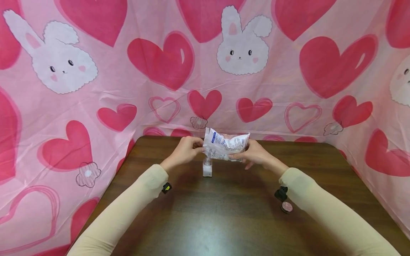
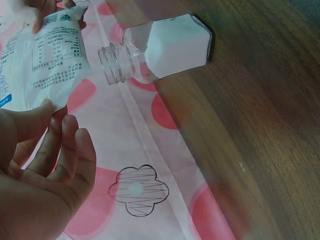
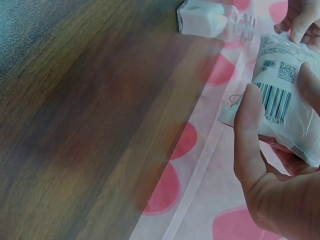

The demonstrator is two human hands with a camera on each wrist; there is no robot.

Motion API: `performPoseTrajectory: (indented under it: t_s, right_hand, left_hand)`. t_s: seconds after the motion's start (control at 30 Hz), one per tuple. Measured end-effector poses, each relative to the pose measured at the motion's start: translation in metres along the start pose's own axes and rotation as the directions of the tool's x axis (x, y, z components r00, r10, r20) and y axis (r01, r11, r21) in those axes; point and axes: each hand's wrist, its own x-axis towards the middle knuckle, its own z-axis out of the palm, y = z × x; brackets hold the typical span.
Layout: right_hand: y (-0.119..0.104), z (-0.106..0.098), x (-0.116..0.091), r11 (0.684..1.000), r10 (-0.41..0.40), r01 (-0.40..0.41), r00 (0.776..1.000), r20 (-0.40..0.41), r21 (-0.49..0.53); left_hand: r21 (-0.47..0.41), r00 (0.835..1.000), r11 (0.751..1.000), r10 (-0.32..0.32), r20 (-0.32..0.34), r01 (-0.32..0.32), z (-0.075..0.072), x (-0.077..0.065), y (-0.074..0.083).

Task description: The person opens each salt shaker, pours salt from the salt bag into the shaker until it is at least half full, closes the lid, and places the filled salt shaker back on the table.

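Note:
A white printed plastic bag [image 1: 225, 145] is held aloft by both hands, tilted over a small clear bottle [image 1: 207, 170]. The left hand [image 1: 186, 150] pinches the bag's left end between thumb and fingers. Around its right end grips the right hand [image 1: 258, 155], below the barcode in the right wrist view. The bottle stands upright on the table without a lid, partly filled with white powder [image 2: 179, 47]. In the left wrist view, the bag's lower corner is close to the threaded bottle neck [image 2: 114, 62]. Whether powder is flowing cannot be made out.
A small round pink lid [image 1: 286, 207] with a dark edge lies on the brown wooden table [image 1: 205, 213], beside the right forearm. Behind the table hangs a pink cloth [image 1: 205, 78] with hearts and rabbits, close to the table's back edge.

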Motion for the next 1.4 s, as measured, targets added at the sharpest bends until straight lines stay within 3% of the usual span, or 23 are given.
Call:
performPoseTrajectory:
  t_s: [0.9,1.4]
  right_hand:
    - [0.019,0.011,-0.005,0.996,0.020,-0.019,1.000,-0.006,0.084]
    - [0.034,0.022,-0.007,0.972,0.070,-0.064,0.997,-0.019,0.228]
  left_hand:
    - [0.006,1.000,1.000,0.020,-0.009,-0.020,0.002,0.001,0.003]
    - [0.013,1.000,1.000,0.024,-0.011,-0.024,0.003,0.002,0.006]
